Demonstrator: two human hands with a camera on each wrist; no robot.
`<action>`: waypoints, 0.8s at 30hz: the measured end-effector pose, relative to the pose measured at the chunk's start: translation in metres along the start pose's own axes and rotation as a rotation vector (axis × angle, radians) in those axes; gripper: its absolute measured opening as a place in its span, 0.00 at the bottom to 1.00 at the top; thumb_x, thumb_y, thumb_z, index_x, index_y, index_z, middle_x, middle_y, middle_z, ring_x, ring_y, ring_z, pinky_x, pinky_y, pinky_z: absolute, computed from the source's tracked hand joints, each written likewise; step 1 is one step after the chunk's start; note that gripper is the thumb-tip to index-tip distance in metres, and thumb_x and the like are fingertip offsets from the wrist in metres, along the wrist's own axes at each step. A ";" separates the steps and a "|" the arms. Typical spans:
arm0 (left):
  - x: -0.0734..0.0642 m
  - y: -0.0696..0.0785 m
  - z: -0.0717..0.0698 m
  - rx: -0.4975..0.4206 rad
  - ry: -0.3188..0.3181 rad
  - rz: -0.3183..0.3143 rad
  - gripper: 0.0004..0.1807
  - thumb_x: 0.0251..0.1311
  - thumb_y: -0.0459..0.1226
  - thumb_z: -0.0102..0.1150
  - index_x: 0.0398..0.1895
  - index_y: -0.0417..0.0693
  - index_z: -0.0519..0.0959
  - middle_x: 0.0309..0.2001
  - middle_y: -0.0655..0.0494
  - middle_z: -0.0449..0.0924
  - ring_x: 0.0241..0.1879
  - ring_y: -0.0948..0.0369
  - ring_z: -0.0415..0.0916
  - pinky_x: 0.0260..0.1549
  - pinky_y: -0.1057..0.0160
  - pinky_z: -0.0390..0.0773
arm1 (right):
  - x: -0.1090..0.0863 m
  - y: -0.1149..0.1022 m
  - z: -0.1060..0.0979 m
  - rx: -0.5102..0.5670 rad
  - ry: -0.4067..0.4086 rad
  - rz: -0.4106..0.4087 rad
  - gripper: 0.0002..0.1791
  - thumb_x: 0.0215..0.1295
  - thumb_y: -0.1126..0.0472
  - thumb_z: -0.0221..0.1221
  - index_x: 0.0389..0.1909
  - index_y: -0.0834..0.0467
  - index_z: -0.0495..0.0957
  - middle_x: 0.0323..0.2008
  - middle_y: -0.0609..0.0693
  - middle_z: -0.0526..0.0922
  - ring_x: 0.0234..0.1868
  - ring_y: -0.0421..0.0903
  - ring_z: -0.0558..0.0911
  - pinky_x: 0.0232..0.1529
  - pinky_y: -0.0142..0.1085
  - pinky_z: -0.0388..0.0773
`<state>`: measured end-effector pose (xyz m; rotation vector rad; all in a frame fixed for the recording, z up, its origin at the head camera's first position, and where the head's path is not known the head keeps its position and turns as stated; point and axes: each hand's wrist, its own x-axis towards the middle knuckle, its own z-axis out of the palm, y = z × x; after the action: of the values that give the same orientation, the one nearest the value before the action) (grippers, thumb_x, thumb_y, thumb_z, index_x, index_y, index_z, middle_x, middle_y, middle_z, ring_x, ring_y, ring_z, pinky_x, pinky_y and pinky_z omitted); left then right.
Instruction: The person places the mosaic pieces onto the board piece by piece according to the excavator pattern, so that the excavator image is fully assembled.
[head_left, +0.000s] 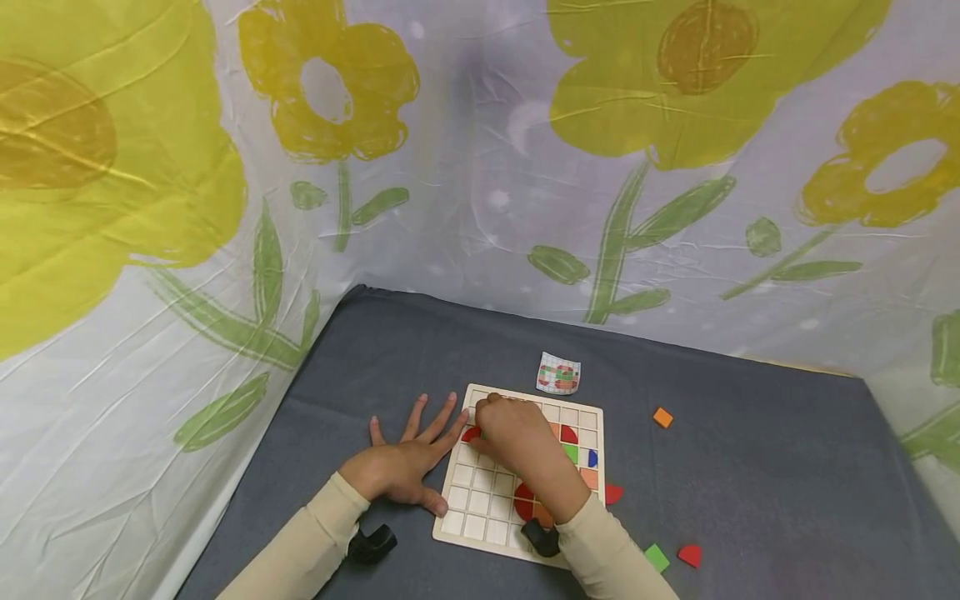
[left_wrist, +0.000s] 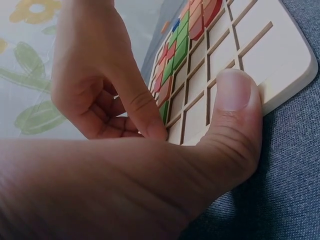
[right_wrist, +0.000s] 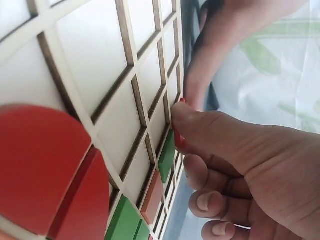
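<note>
A wooden grid board (head_left: 480,546) with square cells lies on the table, partly filled with colored pieces. My right hand (head_left: 521,437) reaches over its upper left part and pinches a red rounded piece (right_wrist: 179,142) between thumb and fingertips, close to the cells along the left edge. In the right wrist view a green piece (right_wrist: 166,159) sits in a cell just beside the pinched one. My left hand (head_left: 408,468) lies with fingers spread along the board's left side, its thumb (left_wrist: 234,95) resting on the rim. The right forearm hides some of the middle cells.
Behind the board lies a small pattern card (head_left: 558,373). Loose on the dark cloth to the right are an orange square (head_left: 662,417), a green square (head_left: 656,557) and a red quarter-round piece (head_left: 690,556). Another red piece (head_left: 613,494) lies against the board's right edge.
</note>
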<state>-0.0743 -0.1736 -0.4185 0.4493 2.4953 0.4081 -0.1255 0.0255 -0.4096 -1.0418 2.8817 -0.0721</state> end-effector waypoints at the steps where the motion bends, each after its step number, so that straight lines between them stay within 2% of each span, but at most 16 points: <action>1: 0.000 0.000 0.000 -0.001 0.000 0.000 0.73 0.46 0.62 0.78 0.88 0.68 0.37 0.86 0.61 0.19 0.83 0.43 0.14 0.58 0.10 0.27 | 0.000 0.000 0.000 0.000 0.000 0.003 0.12 0.62 0.49 0.76 0.34 0.53 0.87 0.30 0.46 0.82 0.25 0.42 0.80 0.29 0.38 0.80; 7: 0.000 0.000 0.000 0.000 0.003 -0.001 0.73 0.45 0.62 0.78 0.88 0.68 0.37 0.86 0.62 0.19 0.83 0.43 0.14 0.58 0.09 0.28 | -0.002 -0.002 0.002 0.009 0.016 0.010 0.14 0.63 0.49 0.76 0.39 0.55 0.88 0.31 0.47 0.82 0.24 0.43 0.81 0.27 0.38 0.82; 15: 0.001 0.000 0.001 -0.008 0.004 0.002 0.72 0.45 0.62 0.78 0.88 0.68 0.38 0.86 0.62 0.19 0.83 0.44 0.14 0.57 0.09 0.27 | -0.006 -0.005 0.004 -0.051 0.097 -0.022 0.12 0.64 0.51 0.75 0.39 0.54 0.88 0.28 0.47 0.81 0.23 0.43 0.81 0.24 0.37 0.80; 24: 0.000 0.001 0.000 -0.012 0.004 -0.007 0.73 0.45 0.61 0.79 0.88 0.68 0.39 0.87 0.61 0.20 0.83 0.43 0.14 0.57 0.09 0.27 | -0.007 -0.005 0.006 -0.048 0.124 -0.016 0.11 0.63 0.51 0.76 0.37 0.53 0.88 0.27 0.46 0.81 0.22 0.43 0.80 0.21 0.37 0.78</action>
<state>-0.0740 -0.1725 -0.4179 0.4352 2.4964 0.4216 -0.1163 0.0262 -0.4152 -1.1070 2.9999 -0.0718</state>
